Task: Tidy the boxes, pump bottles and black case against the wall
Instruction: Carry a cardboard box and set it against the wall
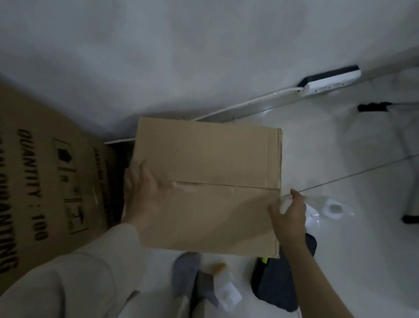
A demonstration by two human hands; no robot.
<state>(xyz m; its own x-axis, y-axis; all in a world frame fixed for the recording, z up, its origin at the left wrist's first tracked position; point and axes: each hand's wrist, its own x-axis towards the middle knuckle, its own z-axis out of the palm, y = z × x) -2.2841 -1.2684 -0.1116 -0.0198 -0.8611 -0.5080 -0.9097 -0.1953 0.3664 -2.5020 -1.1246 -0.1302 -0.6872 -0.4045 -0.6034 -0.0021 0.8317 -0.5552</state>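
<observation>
A plain brown cardboard box (210,164) sits by the wall, its top flaps closed. My left hand (142,192) lies on its left edge with the fingers curved over the side. My right hand (290,216) touches its right edge with fingers spread. A large printed cardboard box (14,176) stands to the left against the wall. A black case (279,281) lies on the floor under my right forearm. One pump bottle (226,283) lies by my feet, and a clear pump bottle (333,210) lies right of the box.
A white power strip (332,81) with its cable runs along the wall's base at upper right. Thin metal legs with black feet (418,220) stand at far right. My socked feet (191,278) are on the white tile floor below the box.
</observation>
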